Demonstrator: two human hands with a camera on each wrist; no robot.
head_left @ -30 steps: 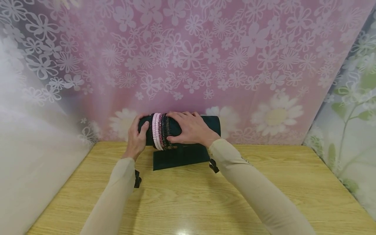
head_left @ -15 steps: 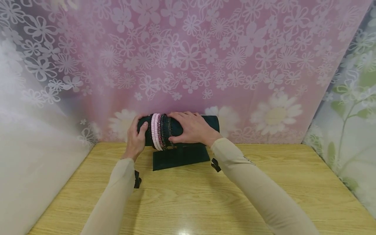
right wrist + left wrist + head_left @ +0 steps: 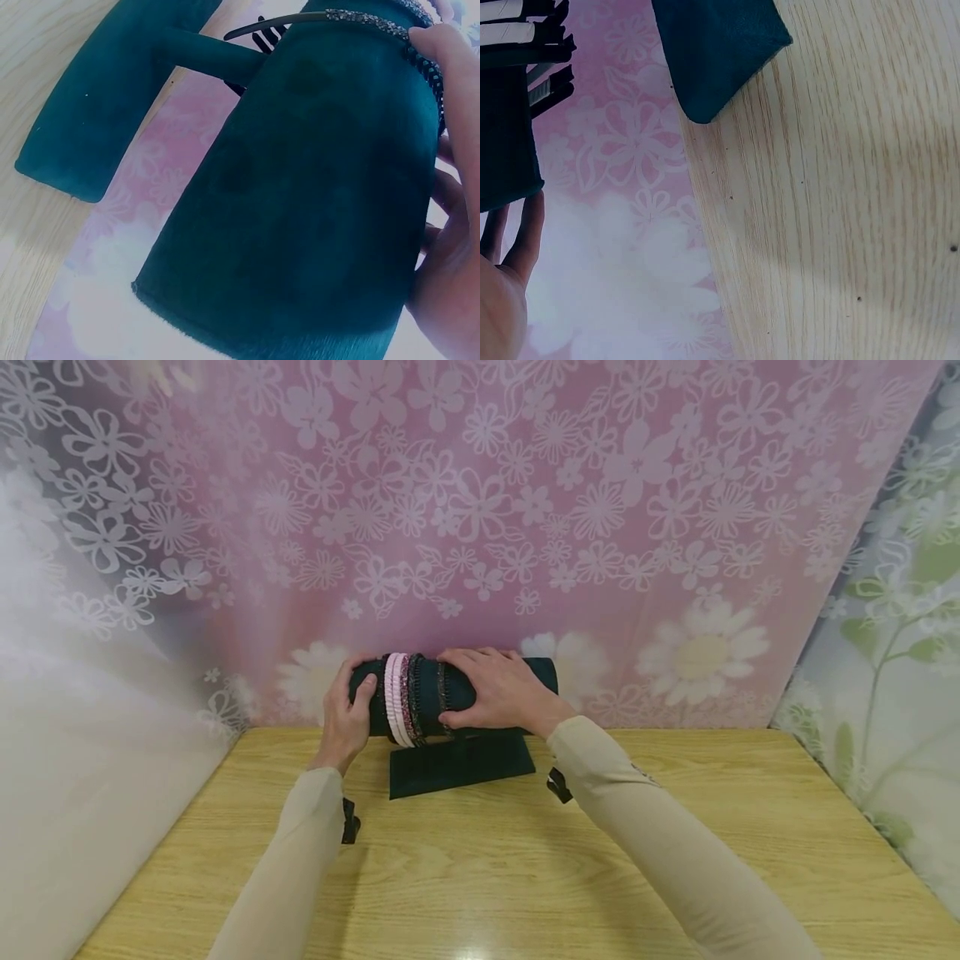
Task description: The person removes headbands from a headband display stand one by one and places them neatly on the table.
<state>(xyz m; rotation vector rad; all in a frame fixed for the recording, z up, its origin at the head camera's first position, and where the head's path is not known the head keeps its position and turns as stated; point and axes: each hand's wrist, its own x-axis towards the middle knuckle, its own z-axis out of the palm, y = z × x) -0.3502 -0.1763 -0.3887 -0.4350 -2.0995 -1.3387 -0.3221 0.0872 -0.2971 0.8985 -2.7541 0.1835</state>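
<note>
A dark green velvet headband stand has a padded roll [image 3: 542,673] above a flat base [image 3: 461,768]. Its left end is held by my left hand [image 3: 347,717], thumb in front and fingers behind. My right hand [image 3: 504,692] pinches a dark glittery headband [image 3: 443,683] with thumb and fingers over the roll; the headband's tapered tip shows in the right wrist view. To its left, pale pink headbands [image 3: 394,697] sit close beside other dark and sparkly headbands [image 3: 414,693]. Several headband ends [image 3: 551,82] stick out under the roll in the left wrist view.
The stand is on a light wood-grain table [image 3: 465,877], near its back edge. Behind rises a pink flowered cloth backdrop [image 3: 480,510], with pale cloth on both sides. Black camera mounts [image 3: 350,822] hang at both wrists.
My right hand has moved slightly right along the roll with the dark glittery headband, opening a gap between it and the other headbands. The left hand has stayed on the roll's end.
</note>
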